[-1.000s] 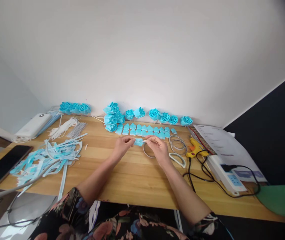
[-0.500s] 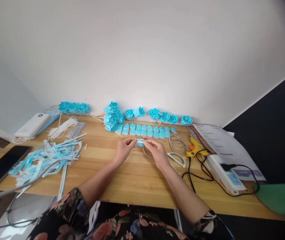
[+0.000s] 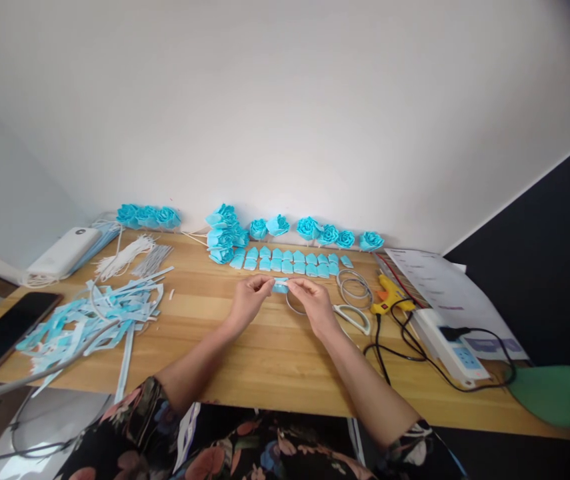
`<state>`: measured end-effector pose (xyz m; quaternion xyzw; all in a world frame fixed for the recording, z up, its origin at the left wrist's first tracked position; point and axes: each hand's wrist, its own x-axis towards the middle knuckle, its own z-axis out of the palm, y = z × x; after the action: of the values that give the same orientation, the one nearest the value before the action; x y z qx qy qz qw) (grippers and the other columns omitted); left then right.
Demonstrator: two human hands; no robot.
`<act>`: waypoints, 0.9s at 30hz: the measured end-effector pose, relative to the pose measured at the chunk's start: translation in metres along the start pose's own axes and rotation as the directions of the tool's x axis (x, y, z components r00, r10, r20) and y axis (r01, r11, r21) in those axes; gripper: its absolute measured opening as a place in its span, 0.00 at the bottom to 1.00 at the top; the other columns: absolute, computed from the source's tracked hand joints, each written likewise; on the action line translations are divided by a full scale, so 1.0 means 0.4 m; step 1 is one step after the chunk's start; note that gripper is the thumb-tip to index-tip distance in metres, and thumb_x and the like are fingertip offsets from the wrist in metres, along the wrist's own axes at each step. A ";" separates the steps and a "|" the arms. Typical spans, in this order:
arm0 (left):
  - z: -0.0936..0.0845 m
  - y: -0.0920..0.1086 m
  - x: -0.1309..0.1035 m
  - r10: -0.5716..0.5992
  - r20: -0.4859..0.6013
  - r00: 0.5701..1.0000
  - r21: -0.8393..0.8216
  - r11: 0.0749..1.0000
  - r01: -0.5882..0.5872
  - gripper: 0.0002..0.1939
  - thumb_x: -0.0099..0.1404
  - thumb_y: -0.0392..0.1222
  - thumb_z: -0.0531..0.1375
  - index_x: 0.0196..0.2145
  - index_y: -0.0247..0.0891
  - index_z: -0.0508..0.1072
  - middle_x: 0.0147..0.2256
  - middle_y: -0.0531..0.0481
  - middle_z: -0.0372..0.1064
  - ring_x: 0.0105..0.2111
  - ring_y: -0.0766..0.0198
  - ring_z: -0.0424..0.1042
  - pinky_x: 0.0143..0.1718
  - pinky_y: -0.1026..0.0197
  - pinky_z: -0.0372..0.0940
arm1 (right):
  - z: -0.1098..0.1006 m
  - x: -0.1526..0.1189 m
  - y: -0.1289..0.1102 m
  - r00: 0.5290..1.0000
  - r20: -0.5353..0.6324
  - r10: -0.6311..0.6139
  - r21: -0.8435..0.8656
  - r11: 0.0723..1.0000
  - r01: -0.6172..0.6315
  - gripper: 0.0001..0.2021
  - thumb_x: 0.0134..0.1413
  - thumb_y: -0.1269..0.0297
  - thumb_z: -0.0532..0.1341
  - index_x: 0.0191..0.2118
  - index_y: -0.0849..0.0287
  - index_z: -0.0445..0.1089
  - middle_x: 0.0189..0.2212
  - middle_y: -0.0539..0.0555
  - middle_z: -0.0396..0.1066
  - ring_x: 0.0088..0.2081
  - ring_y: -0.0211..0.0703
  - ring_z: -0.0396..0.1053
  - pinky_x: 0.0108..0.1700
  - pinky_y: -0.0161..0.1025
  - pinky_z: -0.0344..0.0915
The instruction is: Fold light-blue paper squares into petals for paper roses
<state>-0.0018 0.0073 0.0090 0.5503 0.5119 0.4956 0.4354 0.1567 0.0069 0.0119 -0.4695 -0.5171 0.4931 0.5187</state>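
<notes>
Between my two hands is a small blue piece [image 3: 280, 285] with a whitish strip along it. My left hand [image 3: 251, 297] pinches its left end. The fingers of my right hand [image 3: 311, 298] are closed on the right end. Just beyond my hands, folded blue pieces [image 3: 297, 267] lie in two rows on the wooden table [image 3: 259, 360]. Behind them, blue flowers [image 3: 309, 228] stand along the wall, with a stacked cluster of flowers [image 3: 222, 238] to the left. White-handled scissors [image 3: 357, 319] rest right of my right hand.
Blue and white strips [image 3: 85, 327] are heaped at the left, near a phone [image 3: 7, 333], a white power bank [image 3: 63, 255] and white cords [image 3: 127, 257]. At the right are wire rings [image 3: 355, 289], a yellow glue gun [image 3: 391, 295], a power strip [image 3: 452, 353] and papers [image 3: 457, 300].
Both hands stay in nearly the same place, still pinching the blue piece. The piece looks slightly turned between the fingers.
</notes>
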 end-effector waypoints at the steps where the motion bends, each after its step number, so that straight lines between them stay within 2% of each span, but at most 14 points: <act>1: 0.001 0.000 0.000 0.003 0.000 1.000 0.000 1.000 -0.003 0.15 0.59 0.50 0.58 0.24 0.35 0.71 0.20 0.55 0.61 0.22 0.70 0.56 0.24 0.66 0.51 | 0.000 0.000 -0.001 1.000 -0.002 -0.001 -0.001 1.000 0.001 0.12 0.45 0.54 0.66 0.30 0.57 0.76 0.34 0.52 0.76 0.40 0.47 0.70 0.46 0.43 0.64; 6: 0.001 0.005 -0.003 0.008 0.027 1.000 -0.004 1.000 -0.008 0.16 0.60 0.51 0.57 0.24 0.36 0.71 0.21 0.54 0.63 0.23 0.67 0.59 0.26 0.65 0.54 | 0.001 -0.003 -0.007 1.000 -0.022 -0.007 -0.015 1.000 0.006 0.11 0.45 0.54 0.65 0.29 0.56 0.75 0.32 0.51 0.76 0.39 0.46 0.70 0.45 0.42 0.64; 12: -0.004 0.011 -0.009 0.072 0.074 0.995 -0.025 0.997 -0.070 0.23 0.64 0.55 0.52 0.18 0.36 0.65 0.21 0.52 0.65 0.26 0.65 0.63 0.31 0.64 0.57 | 0.001 -0.003 -0.007 0.999 -0.034 0.001 -0.021 1.000 -0.002 0.11 0.46 0.54 0.65 0.30 0.57 0.75 0.32 0.52 0.76 0.39 0.47 0.70 0.45 0.42 0.64; 19: -0.002 0.007 -0.001 0.002 0.069 0.998 -0.040 0.999 0.001 0.15 0.58 0.52 0.59 0.27 0.36 0.71 0.23 0.53 0.66 0.25 0.67 0.62 0.28 0.64 0.56 | 0.001 -0.002 0.001 1.000 -0.015 -0.011 -0.036 0.999 0.010 0.10 0.47 0.56 0.64 0.30 0.57 0.75 0.32 0.52 0.76 0.39 0.46 0.71 0.45 0.42 0.64; 23: -0.002 0.002 0.005 -0.020 0.052 0.998 -0.025 0.999 0.022 0.13 0.56 0.49 0.59 0.24 0.36 0.68 0.21 0.55 0.62 0.22 0.69 0.58 0.25 0.65 0.52 | -0.002 0.000 0.008 0.997 0.019 -0.068 -0.073 0.995 0.070 0.11 0.48 0.55 0.64 0.31 0.57 0.76 0.35 0.52 0.77 0.39 0.47 0.72 0.45 0.42 0.65; 27: 0.002 -0.004 0.007 -0.010 0.059 0.998 -0.033 0.999 0.012 0.13 0.56 0.48 0.58 0.23 0.36 0.67 0.21 0.56 0.60 0.21 0.70 0.56 0.24 0.66 0.51 | -0.004 0.001 0.014 0.996 -0.023 -0.091 -0.087 0.992 0.089 0.12 0.51 0.54 0.62 0.34 0.56 0.77 0.36 0.53 0.77 0.42 0.49 0.72 0.47 0.44 0.65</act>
<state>-0.0015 0.0102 0.0076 0.5544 0.4934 0.4852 0.4623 0.1582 0.0076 0.0064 -0.4741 -0.5512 0.4403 0.5268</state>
